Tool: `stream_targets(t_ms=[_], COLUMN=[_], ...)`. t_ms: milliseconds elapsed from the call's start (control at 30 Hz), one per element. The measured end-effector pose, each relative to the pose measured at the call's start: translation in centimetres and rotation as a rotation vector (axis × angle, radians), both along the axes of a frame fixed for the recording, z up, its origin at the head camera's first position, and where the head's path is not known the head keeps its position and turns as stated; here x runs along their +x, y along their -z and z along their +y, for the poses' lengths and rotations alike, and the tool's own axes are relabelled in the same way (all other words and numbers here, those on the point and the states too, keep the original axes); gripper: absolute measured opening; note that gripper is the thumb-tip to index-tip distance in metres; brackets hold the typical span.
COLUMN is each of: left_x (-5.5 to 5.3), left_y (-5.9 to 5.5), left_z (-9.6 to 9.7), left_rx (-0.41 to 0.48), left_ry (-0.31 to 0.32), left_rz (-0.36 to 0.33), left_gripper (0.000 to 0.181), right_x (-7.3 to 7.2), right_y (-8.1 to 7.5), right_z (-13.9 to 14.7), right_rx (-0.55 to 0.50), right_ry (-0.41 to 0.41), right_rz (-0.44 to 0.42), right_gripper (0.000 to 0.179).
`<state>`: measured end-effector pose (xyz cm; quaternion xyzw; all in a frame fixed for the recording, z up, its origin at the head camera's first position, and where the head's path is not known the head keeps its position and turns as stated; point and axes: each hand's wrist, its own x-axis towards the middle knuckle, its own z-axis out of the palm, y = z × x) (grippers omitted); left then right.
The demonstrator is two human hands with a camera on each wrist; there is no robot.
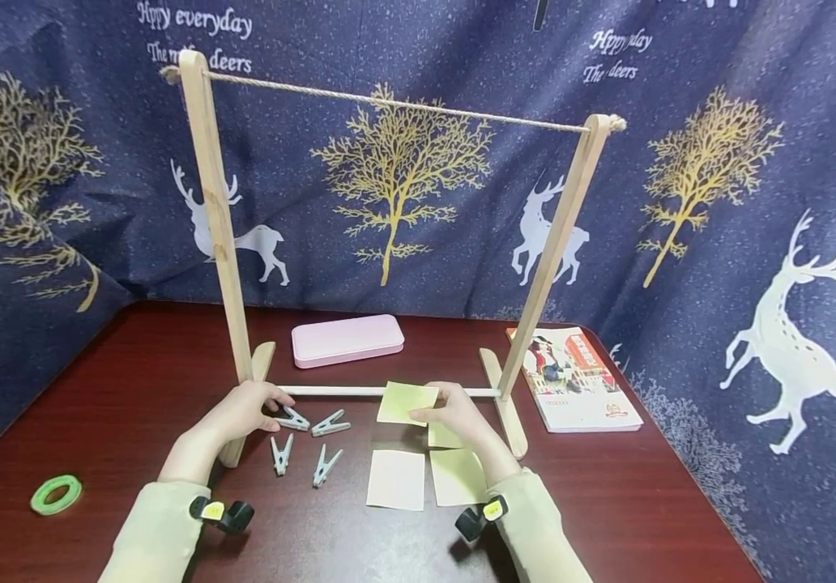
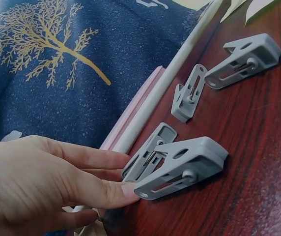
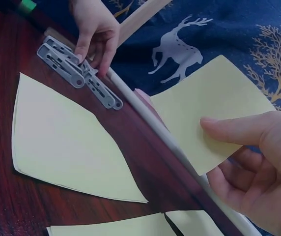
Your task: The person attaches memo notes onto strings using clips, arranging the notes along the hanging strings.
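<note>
My left hand (image 1: 246,409) is low by the left post, its thumb and forefinger pinching the handle end of a grey clothespin (image 1: 292,419). Three more clothespins lie close by; one clothespin (image 2: 184,169) overlaps the pinched one in the left wrist view. A yellow sticky note (image 1: 405,403) is raised off the table in my right hand (image 1: 462,413), with the thumb on its face and curled fingers behind. Below that hand are a pale note (image 1: 394,480), a yellow note (image 1: 458,478) and another partly hidden note (image 1: 445,436).
A wooden frame has a left post (image 1: 217,210), a right post (image 1: 552,251), a rope (image 1: 389,102) across the top and a white bar (image 1: 338,391) low down. Behind it sits a pink case (image 1: 348,340). A book (image 1: 578,380) lies right, a green tape roll (image 1: 56,495) left.
</note>
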<state>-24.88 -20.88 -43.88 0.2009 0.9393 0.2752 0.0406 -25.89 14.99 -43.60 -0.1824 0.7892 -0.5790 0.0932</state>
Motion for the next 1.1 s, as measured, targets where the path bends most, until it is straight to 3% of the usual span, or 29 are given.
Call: stream_targets(t_ms=[267,500,700,900,1100], left_x=[0.2,0.5,0.7,0.5,0.6], left_y=[0.1,0.0,-0.4,-0.5,-1.0], left_z=[-0.3,-0.8,-0.8,-0.5,0.4], left_rx=[0.021,0.099,0.138,0.215,0.281], left_ry=[-0.008,0.054,0.065,0.089,0.053], left_rz=[-0.001,0.022,0.032,0.104,0.156], left_gripper=[0.031,0.028,0.029,0.03,0.031], right_x=[0.0,-0.1,-0.2,0.1,-0.1], right_y=[0.2,0.1,0.3,-0.2,0.0], right_z=[0.0,0.0,-0.1,-0.4,-0.8], right_rx=[-0.017,-0.018,-0.036,-0.048,-0.047], right_ry=[-0.016,0.004,-0.001,0.0,0.004], right_rz=[-0.025,-0.045,-0.066,-0.058,-0.03], right_gripper=[0.027,0.031,0.033,0.033,0.032])
